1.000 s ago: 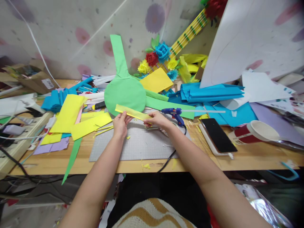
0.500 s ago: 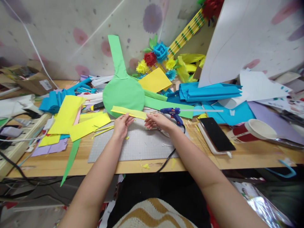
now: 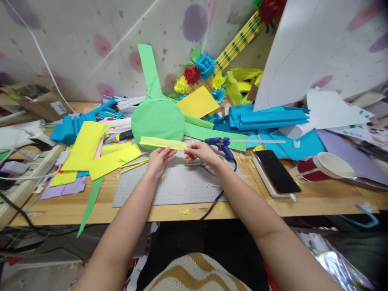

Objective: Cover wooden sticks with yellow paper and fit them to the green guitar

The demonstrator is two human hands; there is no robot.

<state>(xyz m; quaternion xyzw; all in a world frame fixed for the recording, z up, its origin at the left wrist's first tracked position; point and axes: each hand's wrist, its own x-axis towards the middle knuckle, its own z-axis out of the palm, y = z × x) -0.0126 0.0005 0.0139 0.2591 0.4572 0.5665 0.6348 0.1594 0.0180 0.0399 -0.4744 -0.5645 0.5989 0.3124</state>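
Observation:
Between my hands a narrow strip of yellow paper [image 3: 163,142] is stretched out level, its near edge rolled into a thin tube. My left hand [image 3: 160,159] pinches the rolled edge near its middle. At the right end, the fingers of my right hand [image 3: 200,153] are closed on the same strip. Just behind the strip stands a flat green paper disc [image 3: 157,121] with a long neck. Thin yellow rolled sticks [image 3: 133,165] lie left of my left hand. Scissors, partly covered by my right hand, rest on the grey cutting mat [image 3: 182,186].
A blue glue gun [image 3: 222,145] lies just beyond my right hand, its cord [image 3: 214,204] running over the table edge. Farther right are a phone [image 3: 277,171] and a paper cup [image 3: 321,167]. Yellow sheets [image 3: 86,145] lie left; blue paper [image 3: 266,117] is heaped at the back.
The strip has come down slightly and turned more level. My right hand has shifted a little toward the rolled edge, and its fingers are pinched more tightly there.

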